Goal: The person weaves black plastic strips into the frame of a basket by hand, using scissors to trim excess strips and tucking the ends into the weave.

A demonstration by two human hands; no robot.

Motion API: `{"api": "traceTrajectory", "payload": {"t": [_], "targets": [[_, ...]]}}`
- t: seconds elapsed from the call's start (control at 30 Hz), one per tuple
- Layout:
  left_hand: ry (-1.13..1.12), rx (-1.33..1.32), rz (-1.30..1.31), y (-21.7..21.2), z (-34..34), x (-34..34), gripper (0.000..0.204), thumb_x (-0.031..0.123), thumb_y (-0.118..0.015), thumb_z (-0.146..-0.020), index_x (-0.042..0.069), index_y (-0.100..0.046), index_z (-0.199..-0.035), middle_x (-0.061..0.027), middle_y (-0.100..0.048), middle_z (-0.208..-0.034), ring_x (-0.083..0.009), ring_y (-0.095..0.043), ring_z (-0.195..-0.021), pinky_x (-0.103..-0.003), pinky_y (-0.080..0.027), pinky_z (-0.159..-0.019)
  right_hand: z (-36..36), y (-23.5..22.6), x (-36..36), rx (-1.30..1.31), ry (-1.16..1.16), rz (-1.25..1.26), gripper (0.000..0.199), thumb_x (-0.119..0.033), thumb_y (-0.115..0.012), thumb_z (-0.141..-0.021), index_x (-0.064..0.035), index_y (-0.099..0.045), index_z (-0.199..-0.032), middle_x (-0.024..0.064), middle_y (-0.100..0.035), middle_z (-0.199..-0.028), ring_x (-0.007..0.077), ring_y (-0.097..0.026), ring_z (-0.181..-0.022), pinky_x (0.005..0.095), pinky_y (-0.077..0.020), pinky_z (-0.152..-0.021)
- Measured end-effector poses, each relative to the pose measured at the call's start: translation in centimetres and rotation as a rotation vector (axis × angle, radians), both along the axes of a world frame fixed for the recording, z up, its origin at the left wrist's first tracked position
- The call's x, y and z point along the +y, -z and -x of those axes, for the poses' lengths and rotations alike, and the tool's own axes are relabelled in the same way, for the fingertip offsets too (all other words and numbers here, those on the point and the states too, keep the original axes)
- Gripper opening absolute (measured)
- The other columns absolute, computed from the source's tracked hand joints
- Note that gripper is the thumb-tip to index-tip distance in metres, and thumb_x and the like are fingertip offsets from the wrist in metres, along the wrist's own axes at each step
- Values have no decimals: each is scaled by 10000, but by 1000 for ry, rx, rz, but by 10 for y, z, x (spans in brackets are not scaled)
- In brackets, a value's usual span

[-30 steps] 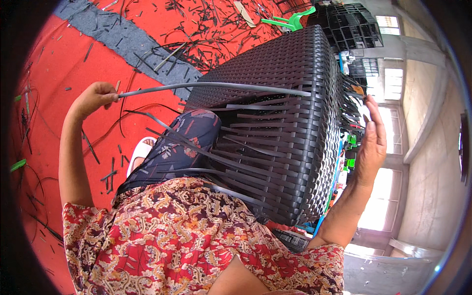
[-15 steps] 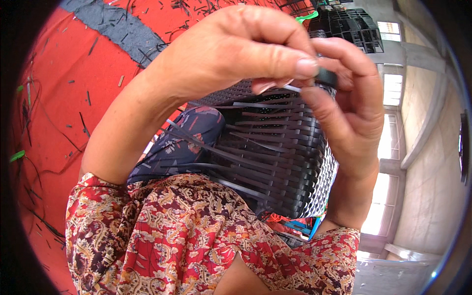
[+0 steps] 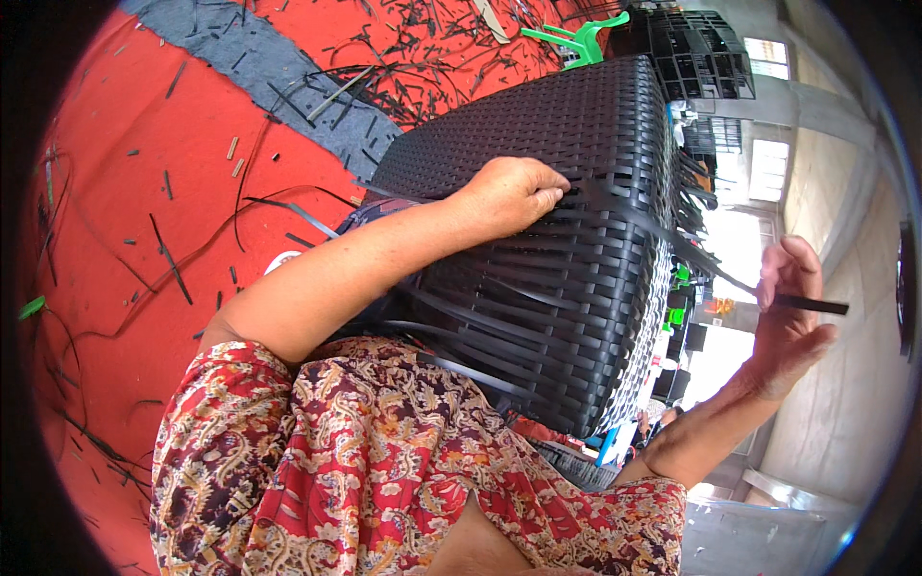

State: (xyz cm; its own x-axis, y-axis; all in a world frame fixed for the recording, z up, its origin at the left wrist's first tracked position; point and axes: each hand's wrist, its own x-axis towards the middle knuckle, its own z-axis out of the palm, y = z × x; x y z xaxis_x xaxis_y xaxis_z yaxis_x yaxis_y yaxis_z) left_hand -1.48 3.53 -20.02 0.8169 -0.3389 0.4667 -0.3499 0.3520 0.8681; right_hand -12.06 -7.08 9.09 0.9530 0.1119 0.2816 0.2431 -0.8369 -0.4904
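Observation:
A large black woven piece (image 3: pixel 538 125), made of flat plastic strips, leans in front of me with its corner edge toward the right. Several loose strip ends (image 3: pixel 471 312) poke out of its near side toward my lap. My left hand (image 3: pixel 519 197) rests on the weave, its thumb and fingers closed near a strip at the surface. From there a black strip (image 3: pixel 711 261) runs over the corner and out to the right. My right hand (image 3: pixel 792 302) is raised off the weave with the strip in its curled fingers, and the strip's tail end sticks out past them.
Red floor covering (image 3: pixel 115 230) with scattered strip scraps lies at the left, crossed by a grey cloth band (image 3: pixel 259 72). Behind the weave are a green plastic chair (image 3: pixel 581 40) and black stacked frames (image 3: pixel 691 53). A wall with bright windows (image 3: pixel 768 173) stands at the right.
My hands were together above the weave, holding a dark strip. The left has lowered onto the woven surface, and the right has swung out to the right, drawing the strip along. More weave now shows.

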Motion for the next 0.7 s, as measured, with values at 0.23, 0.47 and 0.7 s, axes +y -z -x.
{"api": "traceTrajectory", "payload": {"t": [0.23, 0.47, 0.7], "targets": [[483, 688, 575, 5, 1, -33, 192, 163, -570, -882, 10, -650, -965, -35, -654, -875, -112, -590, -811, -233, -453, -771, 6, -15, -23, 168, -68, -377, 308, -347, -460, -946, -74, -472, -803, -5, -329, -671, 84, -288, -577, 194, -283, -570], [390, 853, 765, -5, 4, -26, 185, 95, -630, -825, 6, -615, -987, -12, -619, -870, -80, -549, -753, -211, -444, -717, -38, 38, 43, 59, 109, 92, 93, -48, -621, -829, -59, -535, -864, -63, -440, -720, 15, -360, -603, 185, -284, -521], [557, 802, 699, -20, 2, -5, 213, 89, -667, -780, 7, -610, -968, -33, -618, -867, -99, -565, -818, -231, -463, -750, -80, 70, 56, 188, 19, 501, 150, -47, -645, -774, -48, -534, -874, -15, -397, -587, 70, -375, -547, 237, -328, -501]]}}
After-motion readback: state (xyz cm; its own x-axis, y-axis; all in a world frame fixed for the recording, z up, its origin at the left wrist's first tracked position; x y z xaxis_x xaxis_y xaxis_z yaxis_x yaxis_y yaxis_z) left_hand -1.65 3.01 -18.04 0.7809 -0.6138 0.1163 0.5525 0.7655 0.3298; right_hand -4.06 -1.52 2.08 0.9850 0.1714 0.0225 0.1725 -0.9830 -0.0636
